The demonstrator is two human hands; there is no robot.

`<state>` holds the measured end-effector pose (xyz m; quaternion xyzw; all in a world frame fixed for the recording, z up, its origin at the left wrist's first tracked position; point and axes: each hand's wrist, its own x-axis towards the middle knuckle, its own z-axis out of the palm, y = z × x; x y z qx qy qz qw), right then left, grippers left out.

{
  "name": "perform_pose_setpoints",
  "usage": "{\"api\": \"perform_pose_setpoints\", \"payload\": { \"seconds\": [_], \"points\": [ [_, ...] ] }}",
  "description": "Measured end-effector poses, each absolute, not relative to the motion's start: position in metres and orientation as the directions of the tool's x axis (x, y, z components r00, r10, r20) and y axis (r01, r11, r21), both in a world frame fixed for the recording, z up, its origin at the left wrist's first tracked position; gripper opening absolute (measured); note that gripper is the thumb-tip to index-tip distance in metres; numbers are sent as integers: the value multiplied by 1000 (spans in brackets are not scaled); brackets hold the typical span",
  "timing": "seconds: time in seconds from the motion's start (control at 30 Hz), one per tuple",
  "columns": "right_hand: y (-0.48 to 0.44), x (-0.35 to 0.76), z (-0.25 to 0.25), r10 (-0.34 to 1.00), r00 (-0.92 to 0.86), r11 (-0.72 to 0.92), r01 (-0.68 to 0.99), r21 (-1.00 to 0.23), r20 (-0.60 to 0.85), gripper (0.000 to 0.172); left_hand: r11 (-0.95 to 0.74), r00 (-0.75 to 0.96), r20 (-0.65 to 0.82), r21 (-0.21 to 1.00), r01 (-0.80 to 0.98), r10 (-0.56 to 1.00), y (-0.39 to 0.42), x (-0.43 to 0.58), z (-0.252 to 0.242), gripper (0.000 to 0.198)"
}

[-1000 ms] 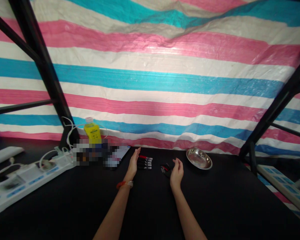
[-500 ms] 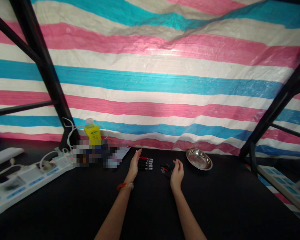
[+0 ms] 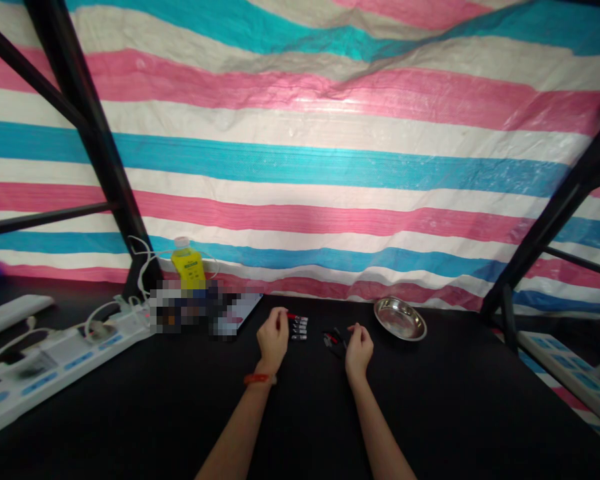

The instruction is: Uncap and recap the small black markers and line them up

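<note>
Pens [image 3: 300, 327] lie between loosely curled hands [image 3: 360, 351], any grip unclear, a gap separating the pens' edge from dark pieces [image 3: 333, 339].

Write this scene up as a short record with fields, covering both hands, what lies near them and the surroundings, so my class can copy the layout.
Left hand: fingers bent, beside a row of slim red and black items; grip unclear
Right hand: beside small black and red pieces; grip unclear
Worn: orange bracelet
Right of hands: round metal dish
Left side: yellow bottle, white power strip
Behind: striped sheet
Surface: black tabletop
</note>
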<state>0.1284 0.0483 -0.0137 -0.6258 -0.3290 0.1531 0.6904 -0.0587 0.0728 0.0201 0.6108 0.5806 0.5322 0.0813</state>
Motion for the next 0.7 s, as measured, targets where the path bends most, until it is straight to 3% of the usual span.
{"api": "perform_pose_setpoints", "payload": {
  "seconds": [0.1, 0.2, 0.27, 0.5, 0.7],
  "points": [
    [50, 136, -11, 626, 738, 167, 190, -967, 253, 45, -568, 230, 594, 477, 671, 771, 56, -31, 25, 28],
    [54, 150, -8, 779, 577, 181, 166, -969, 245, 43, -679, 408, 599, 337, 652, 689, 40, -8, 30, 24],
    [55, 161, -6, 903, 387, 132, 168, -977, 188, 39, -694, 465, 564, 298, 656, 682, 34, -1, 32, 20],
    [39, 178, 6, 989, 58, 122, 183, -976, 135, 32, -660, 499, 472, 281, 696, 727, 42, -14, 32, 28],
    [33, 172, 5, 995, -1, 95, 355, -930, 101, 21, -659, 497, 464, 307, 687, 734, 47, -20, 29, 18]
  ]
}}
